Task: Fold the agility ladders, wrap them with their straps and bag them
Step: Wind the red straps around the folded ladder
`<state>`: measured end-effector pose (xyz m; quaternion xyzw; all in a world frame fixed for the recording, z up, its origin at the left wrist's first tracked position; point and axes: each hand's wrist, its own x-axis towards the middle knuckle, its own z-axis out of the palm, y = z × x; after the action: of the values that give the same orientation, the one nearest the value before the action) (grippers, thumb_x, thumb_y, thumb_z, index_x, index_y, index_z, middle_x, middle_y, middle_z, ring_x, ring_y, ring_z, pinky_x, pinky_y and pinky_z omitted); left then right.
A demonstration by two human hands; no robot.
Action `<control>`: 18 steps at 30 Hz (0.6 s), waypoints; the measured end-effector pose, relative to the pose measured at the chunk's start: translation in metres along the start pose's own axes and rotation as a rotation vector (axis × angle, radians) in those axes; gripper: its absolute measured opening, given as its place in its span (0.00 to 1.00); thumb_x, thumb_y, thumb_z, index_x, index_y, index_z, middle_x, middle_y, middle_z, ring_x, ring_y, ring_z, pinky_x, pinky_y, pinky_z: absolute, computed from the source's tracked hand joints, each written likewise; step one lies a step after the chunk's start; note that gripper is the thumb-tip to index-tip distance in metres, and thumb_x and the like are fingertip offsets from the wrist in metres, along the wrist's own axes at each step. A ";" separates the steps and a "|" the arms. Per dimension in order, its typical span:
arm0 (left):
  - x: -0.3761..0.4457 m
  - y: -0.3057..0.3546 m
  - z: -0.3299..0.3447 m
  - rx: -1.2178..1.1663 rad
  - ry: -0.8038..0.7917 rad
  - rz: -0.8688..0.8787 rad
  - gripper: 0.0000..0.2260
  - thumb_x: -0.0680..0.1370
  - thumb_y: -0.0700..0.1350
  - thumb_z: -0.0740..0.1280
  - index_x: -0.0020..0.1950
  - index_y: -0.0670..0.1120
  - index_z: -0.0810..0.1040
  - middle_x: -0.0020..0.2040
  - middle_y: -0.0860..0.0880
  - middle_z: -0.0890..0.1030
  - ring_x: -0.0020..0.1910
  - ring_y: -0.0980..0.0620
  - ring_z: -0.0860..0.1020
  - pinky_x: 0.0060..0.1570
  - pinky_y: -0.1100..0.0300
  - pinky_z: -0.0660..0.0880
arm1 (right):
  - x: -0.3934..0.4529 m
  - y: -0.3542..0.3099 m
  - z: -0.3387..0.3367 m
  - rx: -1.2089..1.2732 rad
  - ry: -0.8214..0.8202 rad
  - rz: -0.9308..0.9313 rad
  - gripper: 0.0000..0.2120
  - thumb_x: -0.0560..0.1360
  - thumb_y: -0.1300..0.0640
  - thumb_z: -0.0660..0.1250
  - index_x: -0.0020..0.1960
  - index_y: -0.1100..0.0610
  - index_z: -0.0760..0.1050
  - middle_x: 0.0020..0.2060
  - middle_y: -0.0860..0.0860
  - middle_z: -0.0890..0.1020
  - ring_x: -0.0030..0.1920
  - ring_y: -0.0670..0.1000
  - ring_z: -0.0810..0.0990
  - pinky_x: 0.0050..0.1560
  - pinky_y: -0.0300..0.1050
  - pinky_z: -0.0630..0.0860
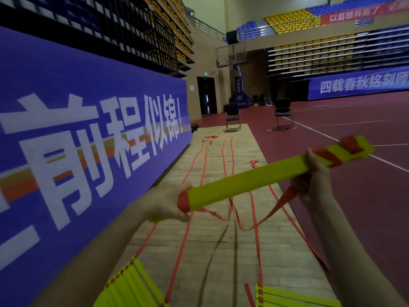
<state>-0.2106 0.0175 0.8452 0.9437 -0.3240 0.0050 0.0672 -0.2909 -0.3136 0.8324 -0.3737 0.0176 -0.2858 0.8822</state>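
You hold the bundle (pixel 261 180) of folded yellow rungs level in the air, your left hand (pixel 168 204) curled round its near end and your right hand (pixel 314 173) gripping it beside the red strap (pixel 285 196) wound about the far end, the strap's tail hanging loose below. Under it, red straps (pixel 228 156) trail along the wooden strip (pixel 243 138) beside the blue banner (pixel 88 129), with two more ladders (pixel 132 286) stacked near your feet and two chairs (pixel 232 117) beyond.

Blue wall banner (pixel 88 129) — showing white "前程似锦!". Far blue banner (pixel 358 85) — reading "四载春秋铭刻师". Red banner (pixel 363 13) on upper stand — displaying "以后想科院了", partly blurred.
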 end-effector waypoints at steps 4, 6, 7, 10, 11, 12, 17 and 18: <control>0.001 0.000 0.014 -0.417 -0.166 0.109 0.28 0.61 0.51 0.79 0.58 0.50 0.75 0.52 0.47 0.81 0.49 0.47 0.81 0.50 0.48 0.79 | 0.006 -0.011 0.001 -0.071 -0.135 -0.052 0.20 0.76 0.45 0.65 0.32 0.52 0.60 0.20 0.44 0.62 0.20 0.43 0.59 0.23 0.36 0.56; -0.001 0.003 0.019 -0.344 -0.023 0.079 0.24 0.61 0.51 0.78 0.55 0.52 0.77 0.46 0.51 0.82 0.46 0.51 0.81 0.47 0.50 0.79 | 0.011 -0.014 -0.003 -0.216 -0.137 0.045 0.25 0.64 0.35 0.72 0.34 0.52 0.63 0.22 0.46 0.64 0.20 0.43 0.61 0.22 0.35 0.60; -0.003 0.006 0.018 -0.210 0.115 0.047 0.21 0.63 0.51 0.77 0.54 0.53 0.78 0.43 0.54 0.81 0.43 0.53 0.80 0.45 0.51 0.78 | 0.013 -0.013 -0.005 -0.336 -0.102 0.100 0.28 0.59 0.31 0.73 0.35 0.52 0.65 0.24 0.47 0.67 0.21 0.43 0.63 0.22 0.35 0.62; -0.003 0.015 0.026 0.321 0.686 0.054 0.15 0.67 0.49 0.76 0.52 0.53 0.79 0.37 0.54 0.78 0.35 0.48 0.80 0.32 0.55 0.75 | 0.012 0.000 -0.010 -0.663 0.025 0.194 0.24 0.69 0.33 0.68 0.41 0.55 0.71 0.32 0.55 0.78 0.20 0.44 0.65 0.20 0.34 0.63; -0.002 0.017 0.029 0.442 0.846 0.108 0.15 0.66 0.47 0.78 0.51 0.51 0.80 0.35 0.52 0.78 0.31 0.47 0.79 0.28 0.56 0.75 | 0.012 0.007 -0.011 -0.656 0.086 0.191 0.20 0.73 0.37 0.68 0.41 0.55 0.71 0.33 0.57 0.79 0.19 0.44 0.65 0.19 0.33 0.62; 0.000 0.018 0.031 0.525 0.956 0.170 0.17 0.64 0.46 0.79 0.50 0.48 0.81 0.34 0.50 0.79 0.29 0.46 0.79 0.26 0.57 0.74 | 0.012 0.013 -0.012 -0.601 0.158 0.179 0.17 0.74 0.42 0.68 0.40 0.55 0.70 0.30 0.56 0.77 0.18 0.44 0.64 0.19 0.33 0.61; -0.001 0.019 0.018 0.421 0.555 0.089 0.27 0.65 0.55 0.76 0.62 0.56 0.72 0.45 0.53 0.80 0.41 0.48 0.81 0.37 0.54 0.78 | 0.007 0.022 -0.009 -0.252 0.229 0.045 0.14 0.75 0.55 0.68 0.36 0.55 0.66 0.17 0.45 0.62 0.16 0.44 0.60 0.18 0.33 0.56; -0.001 0.016 0.017 0.306 0.326 0.047 0.28 0.66 0.57 0.74 0.63 0.58 0.69 0.47 0.54 0.80 0.45 0.50 0.80 0.42 0.54 0.78 | 0.006 0.021 -0.009 -0.208 0.194 0.009 0.14 0.76 0.55 0.68 0.35 0.54 0.66 0.17 0.45 0.61 0.16 0.44 0.60 0.18 0.33 0.56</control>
<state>-0.2216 0.0032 0.8307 0.9218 -0.3263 0.2080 -0.0253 -0.2774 -0.3106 0.8131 -0.4338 0.1338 -0.3132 0.8342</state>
